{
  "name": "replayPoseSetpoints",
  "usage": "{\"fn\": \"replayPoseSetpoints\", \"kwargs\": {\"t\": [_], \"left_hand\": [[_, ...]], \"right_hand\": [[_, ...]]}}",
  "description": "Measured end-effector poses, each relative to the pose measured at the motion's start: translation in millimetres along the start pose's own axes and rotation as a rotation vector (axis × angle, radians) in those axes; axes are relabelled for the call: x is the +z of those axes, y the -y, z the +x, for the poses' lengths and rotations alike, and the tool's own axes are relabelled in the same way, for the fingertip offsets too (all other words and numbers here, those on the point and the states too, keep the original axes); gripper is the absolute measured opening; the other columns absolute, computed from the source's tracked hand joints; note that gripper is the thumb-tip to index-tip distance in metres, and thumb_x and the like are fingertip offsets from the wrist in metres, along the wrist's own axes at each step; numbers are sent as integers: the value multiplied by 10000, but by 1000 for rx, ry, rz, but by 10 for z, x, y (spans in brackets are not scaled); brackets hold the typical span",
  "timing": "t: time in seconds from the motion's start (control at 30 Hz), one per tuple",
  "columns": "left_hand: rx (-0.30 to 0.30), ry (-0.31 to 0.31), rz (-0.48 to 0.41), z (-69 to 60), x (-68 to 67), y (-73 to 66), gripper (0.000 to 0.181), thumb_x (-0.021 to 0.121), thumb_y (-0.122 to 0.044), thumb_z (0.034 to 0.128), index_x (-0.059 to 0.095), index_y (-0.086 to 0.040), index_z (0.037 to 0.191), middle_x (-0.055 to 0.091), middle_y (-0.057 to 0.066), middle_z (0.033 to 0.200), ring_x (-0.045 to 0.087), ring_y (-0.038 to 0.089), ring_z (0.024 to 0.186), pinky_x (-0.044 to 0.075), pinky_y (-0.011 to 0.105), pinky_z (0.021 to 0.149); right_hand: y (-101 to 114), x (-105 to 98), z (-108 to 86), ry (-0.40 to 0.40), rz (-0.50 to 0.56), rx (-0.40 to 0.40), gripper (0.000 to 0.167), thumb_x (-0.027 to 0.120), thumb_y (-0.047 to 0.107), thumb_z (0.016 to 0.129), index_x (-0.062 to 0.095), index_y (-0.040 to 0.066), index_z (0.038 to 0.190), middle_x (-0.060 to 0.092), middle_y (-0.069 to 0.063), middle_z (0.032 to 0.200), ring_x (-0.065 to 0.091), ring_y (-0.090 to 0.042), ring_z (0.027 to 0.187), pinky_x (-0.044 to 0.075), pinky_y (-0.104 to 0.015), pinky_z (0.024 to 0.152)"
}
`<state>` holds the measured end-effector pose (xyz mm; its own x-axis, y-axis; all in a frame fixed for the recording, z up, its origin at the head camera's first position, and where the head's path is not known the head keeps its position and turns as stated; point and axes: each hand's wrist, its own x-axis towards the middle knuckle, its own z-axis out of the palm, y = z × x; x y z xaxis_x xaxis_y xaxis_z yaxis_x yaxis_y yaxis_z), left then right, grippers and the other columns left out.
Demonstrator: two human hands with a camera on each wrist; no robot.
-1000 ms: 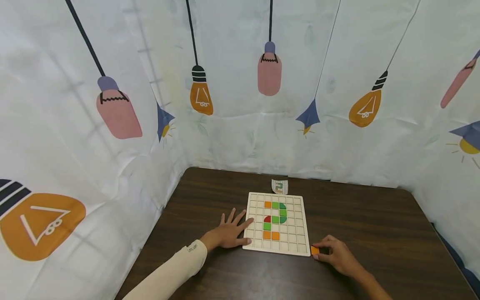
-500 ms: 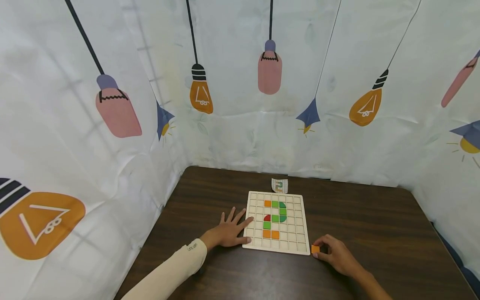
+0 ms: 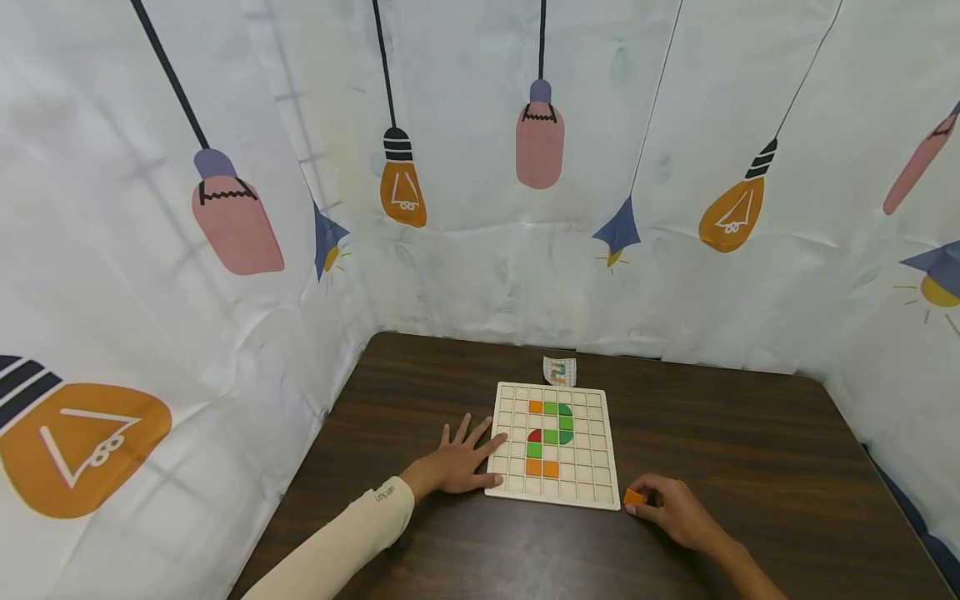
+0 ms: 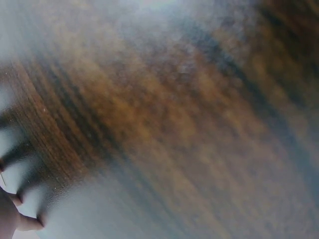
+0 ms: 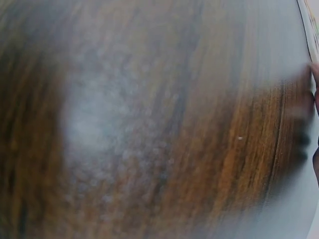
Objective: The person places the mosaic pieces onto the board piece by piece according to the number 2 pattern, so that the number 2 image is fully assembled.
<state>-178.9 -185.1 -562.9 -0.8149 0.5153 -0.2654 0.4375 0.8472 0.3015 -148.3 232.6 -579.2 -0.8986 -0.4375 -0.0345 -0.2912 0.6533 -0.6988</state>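
Observation:
A pale square grid board (image 3: 588, 479) lies on the brown table, with orange, green and red tiles set in several of its cells. My left hand (image 3: 453, 465) is spread flat at the board's left side, its thumb and a finger resting on the board's edge. In the left wrist view only part of the left hand (image 4: 20, 219) shows at the lower left corner. Just off the board's lower right corner, my right hand (image 3: 675, 508) pinches an orange square tile (image 3: 633, 497) between thumb and fingers. The right wrist view catches only slivers of the right hand (image 5: 315, 99).
Behind the board lies a small paper card (image 3: 559, 372) printed with a coloured grid pattern. The dark brown wooden table (image 3: 750, 450) reaches back to white hanging cloth (image 3: 480, 275) printed with lamps, which encloses the back and sides.
The orange tile has tilted and turned slightly in my right fingers, which have shifted a little to the right. My left hand and the board stay in place.

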Motion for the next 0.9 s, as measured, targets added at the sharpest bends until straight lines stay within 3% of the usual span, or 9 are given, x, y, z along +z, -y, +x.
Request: {"fn": "replayPoseSetpoints", "kwargs": {"t": [0.33, 0.67, 0.9], "left_hand": [[-9, 9, 0, 8, 2, 8, 791, 396, -716, 973, 167, -328, 1624, 73, 93, 1701, 11, 486, 1535, 102, 756, 1133], [-10, 7, 3, 7, 6, 6, 793, 394, -717, 973, 166, -327, 1625, 67, 90, 1702, 10, 492, 1532, 99, 757, 1133], [-17, 13, -3, 4, 5, -4, 785, 398, -707, 978, 159, -332, 1625, 52, 81, 1704, -7, 481, 1536, 85, 755, 1137]], "right_hand": [[39, -22, 30, 20, 28, 47, 386, 764, 298, 899, 679, 155, 1248, 632, 52, 906, 510, -20, 715, 432, -229, 578], [91, 18, 96, -21, 60, -22, 349, 746, 306, 917, 692, 149, 1224, 699, 17, 1053, 548, -3, 827, 472, -230, 636], [165, 112, 174, -30, 138, -31, 297, 777, 301, 892, 698, 120, 1114, 644, 49, 914, 536, -20, 759, 476, -230, 618]]}}
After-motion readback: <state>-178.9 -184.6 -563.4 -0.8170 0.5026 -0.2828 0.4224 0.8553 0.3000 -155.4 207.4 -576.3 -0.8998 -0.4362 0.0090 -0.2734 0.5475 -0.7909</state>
